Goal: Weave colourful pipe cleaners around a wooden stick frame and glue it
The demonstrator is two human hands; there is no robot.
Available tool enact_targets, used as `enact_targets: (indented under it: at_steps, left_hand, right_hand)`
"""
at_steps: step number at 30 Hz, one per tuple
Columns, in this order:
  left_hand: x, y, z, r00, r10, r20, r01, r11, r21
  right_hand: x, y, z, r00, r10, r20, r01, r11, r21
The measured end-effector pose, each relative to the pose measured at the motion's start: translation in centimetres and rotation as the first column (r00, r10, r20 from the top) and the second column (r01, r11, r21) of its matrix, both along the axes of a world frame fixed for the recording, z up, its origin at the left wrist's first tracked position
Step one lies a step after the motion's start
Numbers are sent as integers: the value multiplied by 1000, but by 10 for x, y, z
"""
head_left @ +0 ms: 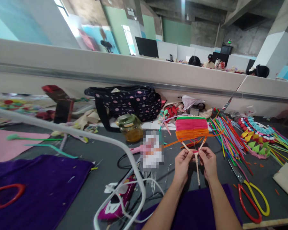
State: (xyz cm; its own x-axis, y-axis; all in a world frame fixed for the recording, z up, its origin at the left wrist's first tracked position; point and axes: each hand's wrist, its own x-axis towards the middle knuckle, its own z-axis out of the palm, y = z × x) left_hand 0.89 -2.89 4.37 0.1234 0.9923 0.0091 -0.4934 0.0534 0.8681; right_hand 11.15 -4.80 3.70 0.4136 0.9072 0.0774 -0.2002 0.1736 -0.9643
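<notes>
Left hand [183, 159] and right hand [208, 159] both pinch the pale forked frame [185, 146] above its wrapped stem [198, 171], near side, right of centre; green-pink-orange striped panel [192, 124] just beyond looks mostly filled; long orange ends [171, 143] stick out, seemingly left to finish; loose pipe cleaners [230, 131] and scissors [242, 180] lie right, unheld

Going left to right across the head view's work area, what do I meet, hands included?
Red handle → glass jar → left hand → right hand → red-and-yellow-handled scissors → beige sheet
</notes>
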Motion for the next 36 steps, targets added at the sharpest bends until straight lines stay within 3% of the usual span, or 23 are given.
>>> enact_targets:
  at_steps: [13, 23, 36]
  left_hand:
    - [-1, 3, -6, 996, -77, 38, 79, 996, -42]
    - [-1, 4, -4, 1000, 18, -12, -18, 1000, 4]
    - [0, 3, -4, 998, -52, 33, 53, 998, -31]
  right_hand:
    - [2, 3, -3, 971, 85, -221, -80, 996, 30]
    - [2, 6, -9, 994, -59, -94, 60, 998, 6]
    - [5, 4, -2, 925, 163, -344, -173, 985, 1]
